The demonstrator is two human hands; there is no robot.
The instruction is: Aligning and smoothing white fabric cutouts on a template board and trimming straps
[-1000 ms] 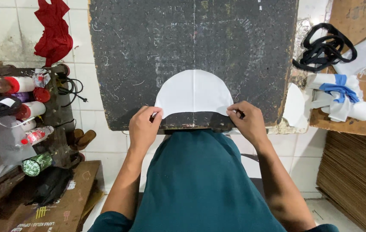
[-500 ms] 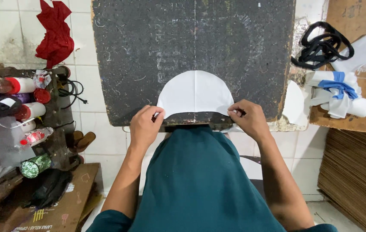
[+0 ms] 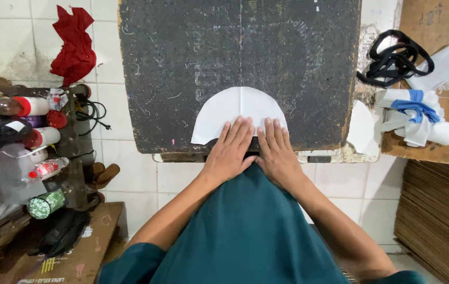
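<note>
Pressing flat, left hand point(image 3: 231, 150) and right hand point(image 3: 276, 152) lie open, fingers spread, on the white half-round paper piece point(image 3: 237, 108) at the near edge of the dark work board point(image 3: 182, 63). Uneven push from 1 palm could skew or crease it against the teal fabric point(image 3: 245, 231).

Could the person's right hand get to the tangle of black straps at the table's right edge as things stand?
Probably yes. The right hand lies flat on the white paper piece, holding nothing, and the dark table top between it and the black straps looks bare.
</note>
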